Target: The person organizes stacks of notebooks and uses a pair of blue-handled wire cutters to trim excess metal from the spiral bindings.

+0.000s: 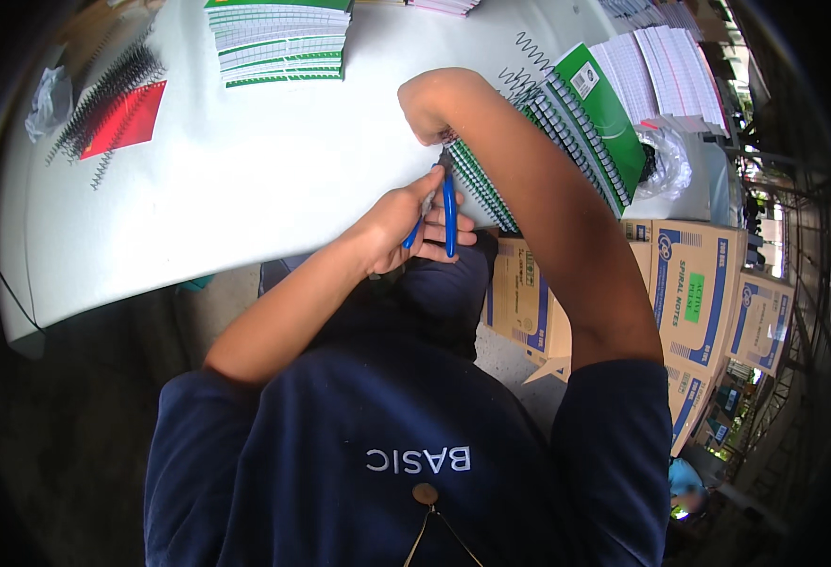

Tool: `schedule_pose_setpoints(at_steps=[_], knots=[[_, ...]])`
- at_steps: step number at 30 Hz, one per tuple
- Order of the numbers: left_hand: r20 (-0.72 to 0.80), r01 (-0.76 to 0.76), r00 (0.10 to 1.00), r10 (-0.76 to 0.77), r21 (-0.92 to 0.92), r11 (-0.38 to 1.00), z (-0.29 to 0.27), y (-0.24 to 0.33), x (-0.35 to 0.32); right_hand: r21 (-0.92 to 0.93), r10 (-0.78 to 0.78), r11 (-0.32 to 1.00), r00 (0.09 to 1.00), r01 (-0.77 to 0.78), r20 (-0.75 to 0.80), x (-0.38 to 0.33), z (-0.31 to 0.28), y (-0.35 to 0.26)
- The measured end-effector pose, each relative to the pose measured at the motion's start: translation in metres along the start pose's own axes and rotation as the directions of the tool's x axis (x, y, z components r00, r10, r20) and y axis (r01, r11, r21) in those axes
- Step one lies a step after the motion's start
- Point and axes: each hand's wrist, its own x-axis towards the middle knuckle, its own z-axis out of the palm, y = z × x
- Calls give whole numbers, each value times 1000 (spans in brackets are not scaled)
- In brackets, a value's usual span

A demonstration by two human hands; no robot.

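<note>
My left hand (398, 225) holds a pair of blue-handled pliers (449, 213), its thumb on one side of the handles and the fingers partly spread behind them. The dark jaws point up at the end of a coil on green spiral notebooks (486, 182) at the table's front edge. My right hand (429, 106) is bent over at the wrist just beyond the jaws, beside that coil end; its fingers are mostly hidden. Under and past my right forearm lie more green-covered spiral notebooks (614, 142), several with wire coils sticking out past their edges.
Loose black wire coils (118, 90) lie over a red cover (137, 118) at the left, by crumpled clear plastic (50, 104). A green-edged paper stack (278, 47) stands at the back, page stacks (675, 76) at the far right. Cardboard boxes (694, 283) fill the right side below the table.
</note>
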Motion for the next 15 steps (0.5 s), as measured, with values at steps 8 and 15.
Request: schedule_pose_setpoints(at_steps=[8,15], knots=[[-51,-6,999,14,137,991,3,2,-9,66,-93,994,995,91,39,2,-1,10],[-34,-25,999,28,75,997,9,5,-2,82,3,997,999,-7,48,8,3,13]])
